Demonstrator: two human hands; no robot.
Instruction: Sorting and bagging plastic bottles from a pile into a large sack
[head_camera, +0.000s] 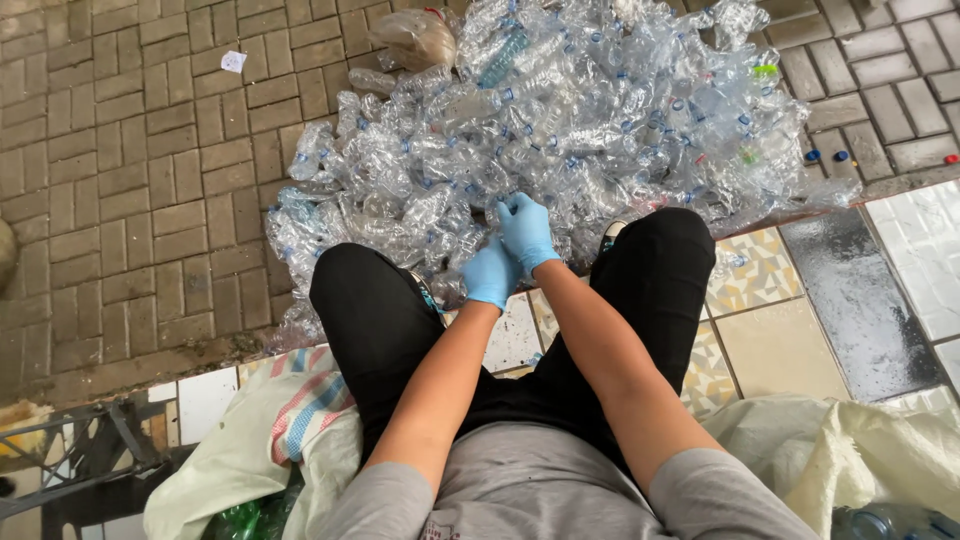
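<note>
A brick pavement fills the upper left of the frame, bare but for a white paper scrap; at lower left a striped woven sack sags open beside the seated person's knee, green bottles showing in its mouth. Moving toward the centre, a broad heap of crushed clear bottles with blue cap rings spreads across the top middle, its near edge lying between the person's black-trousered knees. There both gloved hands meet: the left hand, in a blue glove, is curled low at the heap's edge, and the right hand, just above and touching it, is bent over a clear bottle at the pile's rim; the fingers of both look closed around that bottle, though what exactly each one grips is hidden among the plastic. Working it well appears to call for one hand steadying the flattened body while the other works at the neck, close to the lap, so neighbouring bottles do not slide off the heap. To the right, loose blue caps dot the bricks at upper right, patterned tiles run beside the right knee, and a pale sack lies at lower right with a blue-tinted bottle beneath it.
</note>
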